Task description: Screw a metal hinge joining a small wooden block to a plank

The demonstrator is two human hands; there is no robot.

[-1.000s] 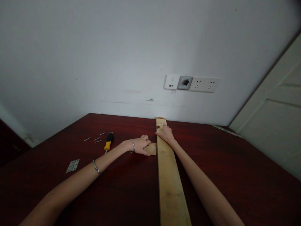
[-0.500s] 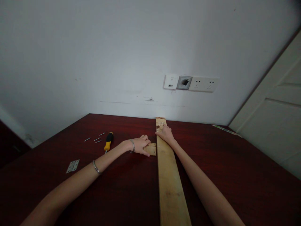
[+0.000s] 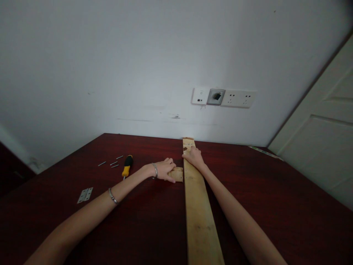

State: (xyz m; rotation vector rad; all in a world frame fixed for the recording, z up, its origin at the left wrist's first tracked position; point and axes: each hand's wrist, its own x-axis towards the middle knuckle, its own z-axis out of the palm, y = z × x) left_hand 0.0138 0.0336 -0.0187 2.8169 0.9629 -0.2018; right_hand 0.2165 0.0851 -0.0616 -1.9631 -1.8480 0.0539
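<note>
The left hand [image 3: 164, 170] is gripping a short block [image 3: 179, 175] in its fingers on the desk [image 3: 143, 228], right beside the long board [image 3: 200, 217] that the right hand [image 3: 194, 157] is clasping. Nothing is visibly joining them yet: hinge [image 3: 85, 195], 4 metal pins [image 3: 102, 163] and screwdriver [image 3: 127, 165] are lying loose.

Head-worn view, directed forward and down.
The viewpoint sits above the near side of the dark red table [image 3: 149, 224], facing the pale wall [image 3: 138, 66]. The field is wide; the left hand [image 3: 164, 170] and right hand [image 3: 194, 157] lie well ahead of it, below frame centre; a panelled door [image 3: 328, 143] bounds the right.
</note>
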